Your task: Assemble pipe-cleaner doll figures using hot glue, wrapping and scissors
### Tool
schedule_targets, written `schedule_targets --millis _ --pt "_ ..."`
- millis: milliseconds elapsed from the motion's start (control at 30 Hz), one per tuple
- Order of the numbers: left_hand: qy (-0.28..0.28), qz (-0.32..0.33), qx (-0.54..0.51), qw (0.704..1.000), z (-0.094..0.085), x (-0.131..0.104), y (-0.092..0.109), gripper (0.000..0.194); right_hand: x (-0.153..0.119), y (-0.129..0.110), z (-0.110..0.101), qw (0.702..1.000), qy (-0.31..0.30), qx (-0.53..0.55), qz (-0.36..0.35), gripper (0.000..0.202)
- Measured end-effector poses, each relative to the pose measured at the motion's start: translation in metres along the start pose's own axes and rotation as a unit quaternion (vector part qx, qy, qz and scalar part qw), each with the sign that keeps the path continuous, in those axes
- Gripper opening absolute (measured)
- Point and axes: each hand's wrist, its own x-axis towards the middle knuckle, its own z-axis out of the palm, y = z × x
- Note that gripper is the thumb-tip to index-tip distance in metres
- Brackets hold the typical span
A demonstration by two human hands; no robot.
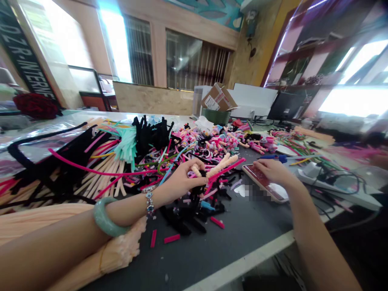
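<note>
Where the work lies: dark grey tabletop (pixel 251 242), heaped with fuzzy stems (pixel 125 147)
Room behind: curtained windows (pixel 183 60), cardboard box (pixel 220 99), monitor (pixel 285 107)
Left hand (pixel 194 173): fingers pinching a twisted beige piece (pixel 223 164) above the heap
Right hand (pixel 271 171): bent over the phone (pixel 259 178); whether gripping, I cannot tell

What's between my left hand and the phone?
Head view: pale fuzzy stems, a pink stem, black scraps and a white piece lie between your left hand and the phone.
</note>
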Motion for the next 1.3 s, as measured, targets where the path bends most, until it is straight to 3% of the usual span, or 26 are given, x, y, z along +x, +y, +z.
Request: schedule_targets --millis 1033,1200,1300 --pt "0.001 -0.008 -0.012 1.000 0.002 -0.001 0.005 0.025 -0.005 -0.012 -0.007 1.000 0.010 -0.007 -0.002 0.039" --pt "0.000 -0.025 -0.030 0.999 0.003 -0.002 0.008 0.025 -0.011 -0.019 -0.018 0.997 0.026 -0.033 0.060 0.035" --pt "-0.004 -0.025 -0.043 0.999 0.003 -0.001 0.006 0.025 -0.032 -0.044 -0.035 0.988 0.076 -0.082 0.103 0.031"
